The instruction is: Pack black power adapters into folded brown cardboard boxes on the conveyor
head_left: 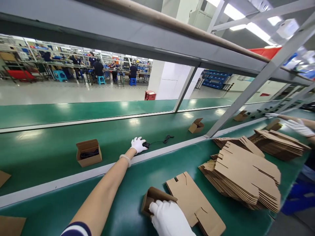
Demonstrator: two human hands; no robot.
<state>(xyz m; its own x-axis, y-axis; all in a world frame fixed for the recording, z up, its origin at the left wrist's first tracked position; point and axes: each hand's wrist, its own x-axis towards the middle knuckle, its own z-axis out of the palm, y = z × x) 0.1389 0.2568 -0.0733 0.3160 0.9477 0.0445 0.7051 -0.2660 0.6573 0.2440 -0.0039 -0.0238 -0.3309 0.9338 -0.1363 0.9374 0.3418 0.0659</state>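
Note:
My left hand (pixel 138 145), in a white glove, reaches over the rail onto the conveyor belt. Its fingers close on a black power adapter (pixel 146 144), whose thin cable (pixel 168 138) trails to the right in a small coil. Down in front, my gloved right hand (pixel 169 218) grips a small open cardboard box (pixel 147 200), thumb and fingers at its wall. Beside that box, flat unfolded cardboard blanks (pixel 194 203) lie on the green bench. Farther left on the belt stands an open box (pixel 89 160) with black cable inside.
Tall stacks of flat cardboard (pixel 246 173) cover the right of the bench. Another open box (pixel 196 126) sits farther along the belt. A metal post (pixel 236 101) rises from the rail. At the far right a co-worker's gloved hands (pixel 299 127) are over the bench.

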